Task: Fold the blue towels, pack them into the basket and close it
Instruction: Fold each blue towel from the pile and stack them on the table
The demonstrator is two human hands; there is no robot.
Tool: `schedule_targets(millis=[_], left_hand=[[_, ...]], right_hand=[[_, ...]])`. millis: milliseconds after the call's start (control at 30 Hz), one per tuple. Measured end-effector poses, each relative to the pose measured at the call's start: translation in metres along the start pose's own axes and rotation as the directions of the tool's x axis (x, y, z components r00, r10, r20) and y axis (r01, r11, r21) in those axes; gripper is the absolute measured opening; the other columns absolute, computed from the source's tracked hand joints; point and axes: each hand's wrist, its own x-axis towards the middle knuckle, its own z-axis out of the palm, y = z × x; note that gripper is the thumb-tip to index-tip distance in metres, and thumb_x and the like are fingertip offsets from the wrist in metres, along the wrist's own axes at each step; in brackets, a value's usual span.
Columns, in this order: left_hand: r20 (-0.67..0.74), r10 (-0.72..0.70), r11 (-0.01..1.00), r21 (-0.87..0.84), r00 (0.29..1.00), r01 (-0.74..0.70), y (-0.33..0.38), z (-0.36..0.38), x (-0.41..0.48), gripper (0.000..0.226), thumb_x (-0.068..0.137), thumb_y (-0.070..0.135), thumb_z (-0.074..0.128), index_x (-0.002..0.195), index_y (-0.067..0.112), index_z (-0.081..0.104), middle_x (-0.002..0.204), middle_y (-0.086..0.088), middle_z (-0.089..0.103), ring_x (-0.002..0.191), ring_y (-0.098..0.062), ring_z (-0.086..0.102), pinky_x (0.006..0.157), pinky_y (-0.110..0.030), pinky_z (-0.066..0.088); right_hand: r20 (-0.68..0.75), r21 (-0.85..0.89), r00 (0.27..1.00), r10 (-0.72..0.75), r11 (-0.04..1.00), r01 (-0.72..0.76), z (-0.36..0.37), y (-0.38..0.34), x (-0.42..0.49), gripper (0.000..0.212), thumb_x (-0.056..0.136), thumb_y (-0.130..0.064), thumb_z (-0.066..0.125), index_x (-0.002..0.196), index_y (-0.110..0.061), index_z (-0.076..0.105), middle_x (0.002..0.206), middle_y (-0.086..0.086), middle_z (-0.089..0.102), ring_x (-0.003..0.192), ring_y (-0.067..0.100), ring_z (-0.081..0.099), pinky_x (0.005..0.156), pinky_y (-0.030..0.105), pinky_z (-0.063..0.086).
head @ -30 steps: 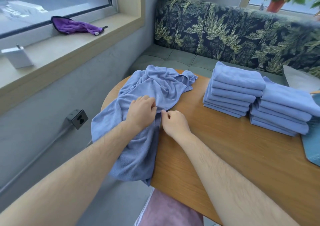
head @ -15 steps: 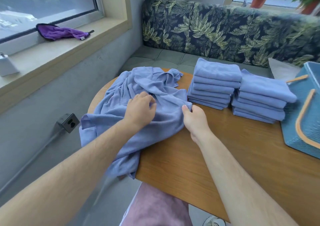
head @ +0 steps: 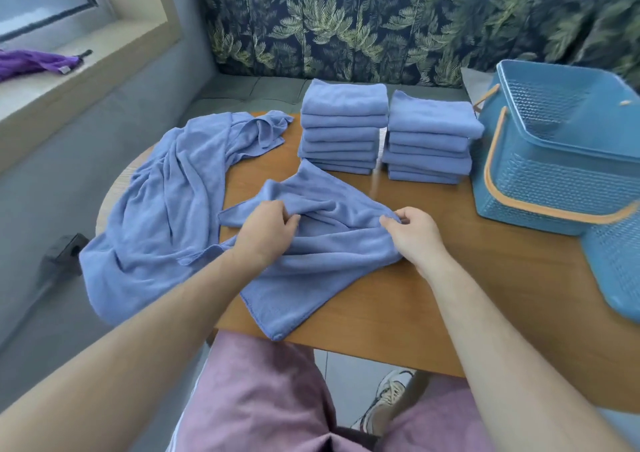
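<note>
Blue towel [head: 313, 278] lies rumpled on the wooden table [head: 415, 316]; the left hand [head: 265, 233] pinches a fold, the right hand [head: 415, 235] seemingly grips its edge.

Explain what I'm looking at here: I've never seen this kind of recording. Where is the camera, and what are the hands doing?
There is no machine: a person works with bare hands, and the one camera sits on their head, looking down. On the wooden table lie two stacks of folded blue towels, a crumpled heap of unfolded blue towelling and an open blue plastic basket with orange handles, with no towels visible inside. The left hand and the right hand each pinch one loose blue towel spread in front of the person, apparently to fold it. The blue piece at the right edge is probably the basket's lid.
</note>
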Motion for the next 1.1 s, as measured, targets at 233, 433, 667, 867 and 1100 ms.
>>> schedule_targets(millis=[233, 433, 667, 867, 1100], left_hand=[[0.124, -0.140, 0.989, 0.070, 0.982, 0.132, 0.007, 0.005, 0.009, 0.033, 0.095, 0.030, 0.060, 0.072, 0.010, 0.048, 0.067, -0.007, 0.056, 0.069, -0.025, 0.054, 0.053, -0.035, 0.033], [0.035, -0.221, 0.843, -0.495, 0.975, 0.209, 0.012, -0.023, 0.002, 0.020, 0.087, 0.024, 0.060, 0.075, 0.013, 0.050, 0.065, -0.001, 0.055, 0.058, -0.017, 0.047, 0.056, -0.030, 0.041], [0.130, -0.219, 0.417, -0.884, 0.967, 0.213, 0.030, -0.084, 0.006, 0.035, 0.084, -0.003, 0.054, 0.068, 0.020, 0.033, 0.052, 0.003, 0.032, 0.046, -0.014, 0.029, 0.042, -0.022, 0.026], [0.251, -0.129, 0.289, -0.916, 0.959, 0.278, 0.056, -0.128, 0.002, 0.039, 0.082, -0.006, 0.031, 0.089, 0.016, 0.062, 0.072, 0.000, 0.055, 0.054, -0.013, 0.050, 0.044, -0.018, 0.040], [0.140, 0.039, 0.169, -0.977, 0.989, 0.132, 0.077, -0.145, 0.005, 0.015, 0.093, 0.010, 0.061, 0.102, 0.007, 0.073, 0.093, -0.004, 0.073, 0.086, -0.018, 0.067, 0.069, -0.027, 0.055]], right_hand=[[0.027, 0.183, 0.999, 0.019, 0.983, -0.024, -0.004, 0.003, -0.015, 0.032, 0.092, -0.036, 0.068, 0.093, -0.005, 0.064, 0.082, -0.001, 0.061, 0.075, 0.015, 0.055, 0.067, 0.029, 0.043], [-0.026, 0.405, 0.998, 0.064, 0.913, -0.048, -0.017, -0.014, -0.015, 0.034, 0.088, -0.035, 0.075, 0.103, -0.006, 0.066, 0.105, 0.010, 0.073, 0.093, 0.021, 0.066, 0.086, 0.039, 0.053], [-0.035, 0.498, 0.999, 0.006, 0.867, 0.012, -0.049, -0.061, -0.022, 0.052, 0.064, -0.047, 0.086, 0.099, -0.010, 0.072, 0.103, 0.011, 0.076, 0.104, 0.029, 0.071, 0.095, 0.045, 0.055], [-0.091, 0.467, 0.990, -0.111, 0.873, 0.141, -0.095, -0.100, -0.025, 0.030, 0.087, -0.038, 0.078, 0.106, -0.016, 0.071, 0.112, 0.005, 0.073, 0.104, 0.020, 0.068, 0.092, 0.038, 0.054], [-0.113, 0.360, 0.975, -0.191, 0.907, 0.219, -0.134, -0.126, -0.033, 0.025, 0.100, -0.036, 0.059, 0.093, -0.020, 0.076, 0.112, 0.008, 0.073, 0.109, 0.023, 0.066, 0.096, 0.043, 0.052]])
